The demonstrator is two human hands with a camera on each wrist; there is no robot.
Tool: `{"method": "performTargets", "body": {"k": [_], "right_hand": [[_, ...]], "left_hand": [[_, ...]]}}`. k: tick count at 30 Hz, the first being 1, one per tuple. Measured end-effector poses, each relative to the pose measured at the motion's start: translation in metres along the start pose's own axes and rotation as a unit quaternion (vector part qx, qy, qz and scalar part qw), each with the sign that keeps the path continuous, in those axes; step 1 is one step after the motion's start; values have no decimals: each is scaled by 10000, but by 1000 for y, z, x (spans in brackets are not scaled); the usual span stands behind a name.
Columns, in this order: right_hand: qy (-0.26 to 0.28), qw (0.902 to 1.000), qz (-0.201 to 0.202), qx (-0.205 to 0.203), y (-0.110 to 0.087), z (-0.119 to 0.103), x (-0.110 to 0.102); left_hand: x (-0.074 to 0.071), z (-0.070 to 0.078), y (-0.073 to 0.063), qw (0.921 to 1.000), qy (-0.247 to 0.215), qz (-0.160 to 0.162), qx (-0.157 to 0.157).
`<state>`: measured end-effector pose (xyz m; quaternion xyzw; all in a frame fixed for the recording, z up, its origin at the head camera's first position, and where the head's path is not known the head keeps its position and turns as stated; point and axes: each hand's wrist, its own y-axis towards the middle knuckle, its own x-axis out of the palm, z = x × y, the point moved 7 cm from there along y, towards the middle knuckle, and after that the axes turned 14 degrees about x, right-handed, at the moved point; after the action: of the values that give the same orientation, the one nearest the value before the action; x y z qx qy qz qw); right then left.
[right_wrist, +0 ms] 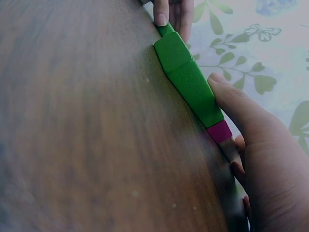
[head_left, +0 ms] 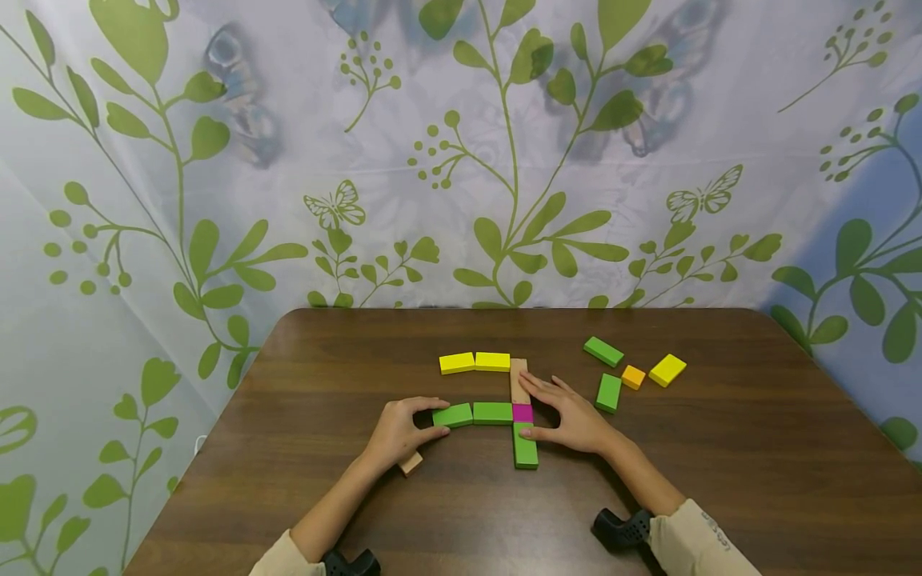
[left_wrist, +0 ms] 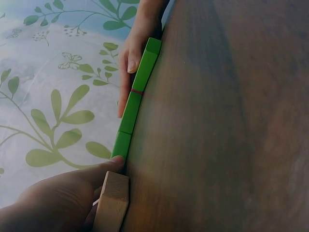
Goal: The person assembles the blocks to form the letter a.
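Observation:
In the head view my left hand [head_left: 398,432] pinches the left end of a green block [head_left: 452,415] between thumb and fingers. That block lies end to end with another green block [head_left: 493,414], which meets a small magenta block [head_left: 522,413]. A natural wood block [head_left: 519,381] lies beyond the magenta one and a third green block [head_left: 526,446] on its near side, in one column. My right hand [head_left: 572,418] spreads along this column, thumb at the near green block and fingertips on the wood block. Its thumb [right_wrist: 219,84] also shows in the right wrist view.
Two yellow blocks [head_left: 475,363] form a row farther back, reaching the wood block. Right of my right hand lie two loose green blocks [head_left: 608,393], an orange cube [head_left: 633,378] and a yellow block [head_left: 667,370]. Another wood block [head_left: 410,463] sits beside my left wrist.

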<state>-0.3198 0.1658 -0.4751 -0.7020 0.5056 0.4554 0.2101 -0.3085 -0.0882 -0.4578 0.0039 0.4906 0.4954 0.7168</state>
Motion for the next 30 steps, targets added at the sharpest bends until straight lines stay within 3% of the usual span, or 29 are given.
{"method": "performTargets", "body": {"k": [14,20,30], "right_hand": [[11,10000,-28,17,1,0,-2],[114,9999,-33,47,1,-1,-1],[71,9999,-42,143,0,0,-1]], "left_hand": [[1,-1,1,10000,-60,-51,-10],[-5,0,-1,9997,-176,-190,-2],[-27,4,-23,9999,137,-44,-56]]}}
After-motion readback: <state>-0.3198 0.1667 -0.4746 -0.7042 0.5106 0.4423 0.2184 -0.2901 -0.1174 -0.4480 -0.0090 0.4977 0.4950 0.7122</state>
